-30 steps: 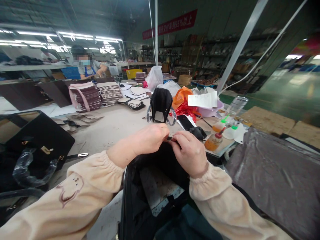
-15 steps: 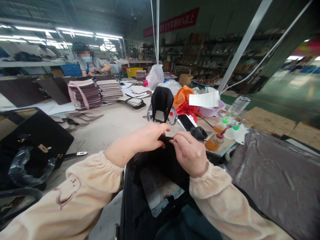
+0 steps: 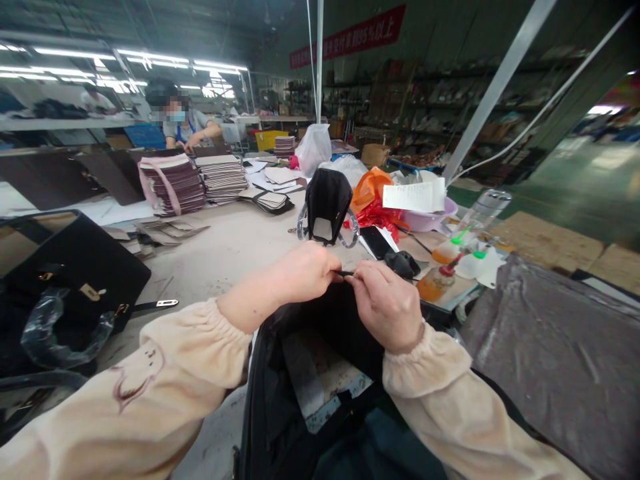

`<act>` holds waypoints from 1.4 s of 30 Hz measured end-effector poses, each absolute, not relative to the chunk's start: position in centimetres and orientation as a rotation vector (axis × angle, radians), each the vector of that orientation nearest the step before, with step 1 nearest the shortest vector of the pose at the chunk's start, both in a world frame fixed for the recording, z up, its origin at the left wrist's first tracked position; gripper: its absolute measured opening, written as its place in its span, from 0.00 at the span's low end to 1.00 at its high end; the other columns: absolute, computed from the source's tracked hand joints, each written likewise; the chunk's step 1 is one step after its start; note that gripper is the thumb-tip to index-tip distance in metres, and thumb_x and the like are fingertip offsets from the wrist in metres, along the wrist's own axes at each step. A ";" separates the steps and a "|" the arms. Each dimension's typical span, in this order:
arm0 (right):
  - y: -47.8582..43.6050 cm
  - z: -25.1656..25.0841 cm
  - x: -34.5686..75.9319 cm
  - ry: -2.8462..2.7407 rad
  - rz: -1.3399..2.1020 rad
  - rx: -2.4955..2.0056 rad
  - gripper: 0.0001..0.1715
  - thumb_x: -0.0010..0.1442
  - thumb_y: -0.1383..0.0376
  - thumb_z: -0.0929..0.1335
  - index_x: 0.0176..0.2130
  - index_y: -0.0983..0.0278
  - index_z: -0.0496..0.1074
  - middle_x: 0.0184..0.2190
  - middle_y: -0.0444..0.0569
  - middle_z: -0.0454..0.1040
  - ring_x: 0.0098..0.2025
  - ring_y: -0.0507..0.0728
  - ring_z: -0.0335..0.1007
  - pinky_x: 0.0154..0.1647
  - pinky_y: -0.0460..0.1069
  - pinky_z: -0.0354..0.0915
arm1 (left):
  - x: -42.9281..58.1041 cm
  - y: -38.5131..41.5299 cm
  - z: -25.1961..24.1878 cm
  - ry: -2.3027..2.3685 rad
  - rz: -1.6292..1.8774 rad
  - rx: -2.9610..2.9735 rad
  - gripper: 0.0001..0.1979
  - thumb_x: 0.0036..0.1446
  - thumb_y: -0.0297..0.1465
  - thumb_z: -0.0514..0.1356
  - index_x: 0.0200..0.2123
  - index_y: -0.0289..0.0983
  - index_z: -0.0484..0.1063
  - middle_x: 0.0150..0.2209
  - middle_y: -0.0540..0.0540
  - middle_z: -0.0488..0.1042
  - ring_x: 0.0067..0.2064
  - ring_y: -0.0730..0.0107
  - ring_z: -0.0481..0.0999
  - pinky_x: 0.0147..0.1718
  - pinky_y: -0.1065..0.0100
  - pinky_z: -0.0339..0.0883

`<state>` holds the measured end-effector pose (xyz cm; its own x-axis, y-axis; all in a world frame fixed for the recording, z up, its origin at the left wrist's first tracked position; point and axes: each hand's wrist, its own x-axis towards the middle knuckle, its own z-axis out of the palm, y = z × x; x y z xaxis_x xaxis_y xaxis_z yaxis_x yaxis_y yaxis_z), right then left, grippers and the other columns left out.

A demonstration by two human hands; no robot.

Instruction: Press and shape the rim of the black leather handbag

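A large black fabric piece (image 3: 270, 373), open in the middle, lies close in front of me. My left hand (image 3: 313, 270) pinches its far black edge. Right beside it, my right hand (image 3: 387, 303) grips the same edge, with a short dark stretch showing between the fingertips. Just beyond my hands stands a small black bag (image 3: 327, 203) with plastic-wrapped handles. At the left, a black handbag (image 3: 95, 280) with gold-coloured fittings rests tilted on the table (image 3: 220, 247).
Stacked brown and white pieces (image 3: 173, 183) sit at the back left, near a masked person (image 3: 183, 127). To the right are a phone (image 3: 376, 242), bottles of orange liquid (image 3: 436, 285), a purple basin (image 3: 430, 217) and a grey sheet (image 3: 555, 347).
My left hand's fingers have closed in on the black edge, where they were more spread before. The view has shifted slightly.
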<state>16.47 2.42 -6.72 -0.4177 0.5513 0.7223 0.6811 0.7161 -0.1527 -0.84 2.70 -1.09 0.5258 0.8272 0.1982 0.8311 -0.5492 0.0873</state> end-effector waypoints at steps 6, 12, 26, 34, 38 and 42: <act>2.0 -5.7 17.6 -2.133 -0.038 -0.965 0.15 0.63 0.63 0.61 0.49 0.66 0.65 0.35 0.50 0.76 0.36 0.55 0.73 0.36 0.47 0.65 | -1.0 2.8 -1.0 -1.582 -0.369 -2.773 0.12 0.55 0.31 0.56 0.23 0.35 0.75 0.18 0.48 0.70 0.21 0.74 0.65 0.23 0.72 0.54; 1.4 -4.5 17.8 -2.322 -0.146 -1.152 0.20 0.58 0.56 0.66 0.48 0.63 0.68 0.38 0.51 0.76 0.38 0.59 0.72 0.33 0.49 0.63 | -0.9 3.0 -0.8 -1.635 -0.388 -2.837 0.13 0.54 0.31 0.55 0.21 0.35 0.73 0.15 0.52 0.64 0.20 0.77 0.61 0.22 0.73 0.52; 2.9 -3.8 16.6 -2.400 -0.187 -1.098 0.14 0.60 0.62 0.63 0.25 0.61 0.71 0.24 0.44 0.73 0.27 0.52 0.67 0.25 0.48 0.51 | -1.4 2.5 -0.9 -1.502 -0.414 -2.945 0.09 0.49 0.27 0.58 0.36 0.35 0.75 0.31 0.47 0.77 0.31 0.69 0.73 0.30 0.72 0.62; 3.5 -4.0 16.9 -2.434 -0.180 -1.076 0.17 0.62 0.61 0.62 0.24 0.62 0.69 0.23 0.43 0.72 0.26 0.51 0.66 0.26 0.48 0.51 | -1.2 3.1 -1.6 -1.595 -0.522 -2.842 0.09 0.52 0.27 0.56 0.25 0.35 0.75 0.22 0.49 0.74 0.25 0.73 0.69 0.26 0.74 0.58; 3.6 -3.6 17.1 -2.491 -0.131 -1.078 0.20 0.63 0.60 0.60 0.24 0.62 0.69 0.23 0.44 0.73 0.26 0.52 0.67 0.27 0.47 0.53 | -1.2 3.0 -1.2 -1.628 -0.547 -2.901 0.08 0.52 0.28 0.56 0.26 0.36 0.75 0.20 0.51 0.71 0.24 0.74 0.67 0.26 0.74 0.56; 2.8 -2.8 18.7 -2.571 -0.128 -1.224 0.20 0.64 0.56 0.58 0.29 0.60 0.72 0.26 0.45 0.76 0.28 0.54 0.71 0.27 0.48 0.56 | -1.2 2.9 -1.0 -1.727 -0.573 -2.930 0.10 0.52 0.28 0.55 0.23 0.35 0.73 0.17 0.53 0.65 0.22 0.76 0.62 0.24 0.74 0.54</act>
